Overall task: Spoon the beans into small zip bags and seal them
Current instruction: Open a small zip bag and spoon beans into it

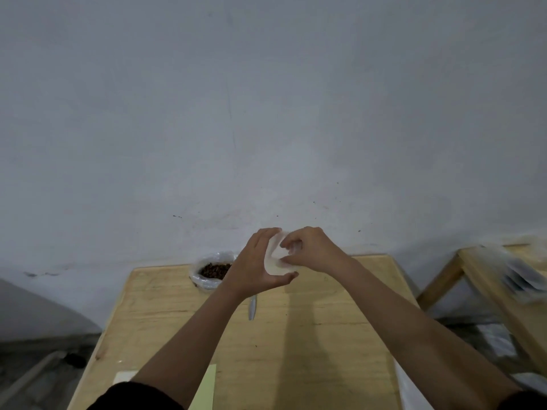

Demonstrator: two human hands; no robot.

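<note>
Zip bag (273,258) btwn both hands' fingers (285,243)

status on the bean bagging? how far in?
Early, or between bags. Done: no filled, sealed bag can be made out on the table. In hand: both hands, left hand and right hand, hold a small zip bag that looks empty, apparently working at its mouth. Left: the spoon lies unused on the table, and the beans sit in their bag, unscooped.

two hands (256,261) (310,251), one zip bag (275,261), one spoon (252,307), two tables (325,335) (479,270).
</note>
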